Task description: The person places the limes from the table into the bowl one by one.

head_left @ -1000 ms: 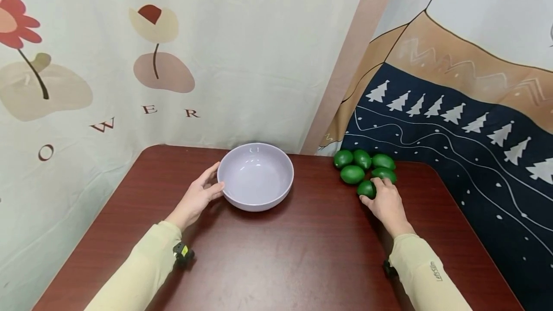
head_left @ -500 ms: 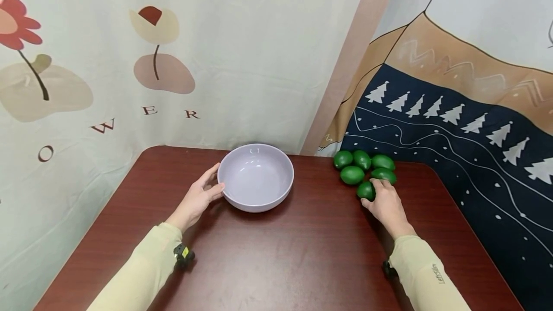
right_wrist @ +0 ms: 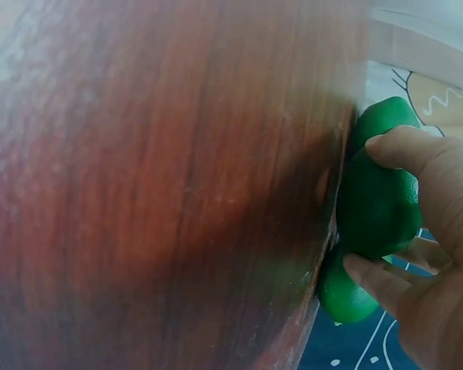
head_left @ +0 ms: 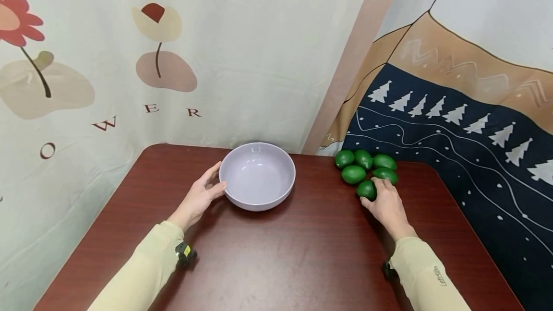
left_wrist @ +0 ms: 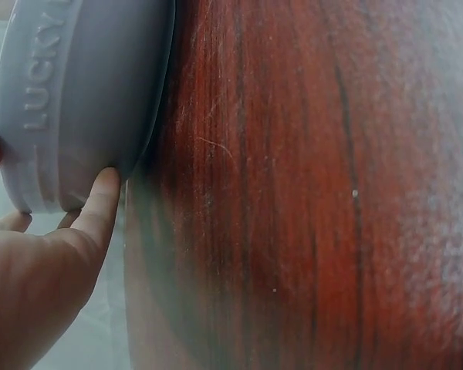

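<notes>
Still as before: right hand (head_left: 387, 208), grip around the nearest lime (head_left: 365, 189); left hand (head_left: 198, 200) wide against the bowl (head_left: 258, 176).

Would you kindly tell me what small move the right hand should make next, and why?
Probably lift the frontmost green fruit slightly: the right hand grips it, it appears to rest on the table, and the bowl, which the left hand touches, holds no fruit.

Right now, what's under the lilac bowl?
Red-brown tabletop shows beside and in front of the lilac bowl; the bowl itself covers the spot directly beneath, so I can't see that.
</notes>
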Tool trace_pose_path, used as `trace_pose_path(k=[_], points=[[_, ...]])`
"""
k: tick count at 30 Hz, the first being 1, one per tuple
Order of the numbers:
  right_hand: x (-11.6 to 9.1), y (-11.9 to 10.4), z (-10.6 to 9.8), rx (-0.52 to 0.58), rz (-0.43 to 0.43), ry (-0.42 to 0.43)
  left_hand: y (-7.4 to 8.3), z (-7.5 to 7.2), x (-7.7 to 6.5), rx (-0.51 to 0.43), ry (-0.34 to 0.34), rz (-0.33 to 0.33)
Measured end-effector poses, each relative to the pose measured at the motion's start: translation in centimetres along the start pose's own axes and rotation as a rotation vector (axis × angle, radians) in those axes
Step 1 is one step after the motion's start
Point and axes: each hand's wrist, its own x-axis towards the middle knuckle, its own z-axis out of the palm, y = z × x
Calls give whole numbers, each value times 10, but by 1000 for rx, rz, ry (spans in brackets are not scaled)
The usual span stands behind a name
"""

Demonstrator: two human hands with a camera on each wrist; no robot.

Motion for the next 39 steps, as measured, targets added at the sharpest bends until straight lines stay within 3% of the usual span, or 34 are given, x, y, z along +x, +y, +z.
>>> trace_pose_path(k=[18,32,39], points=[[4,-21,-9,47,-1,-30,1,-1,0,11,-17,-14],[8,-38,-10,75,-77,25,-1,-1,1,3,-7,-12],[10,-45,-14,95,-96,11,0,0,1,-8,-1,-8]])
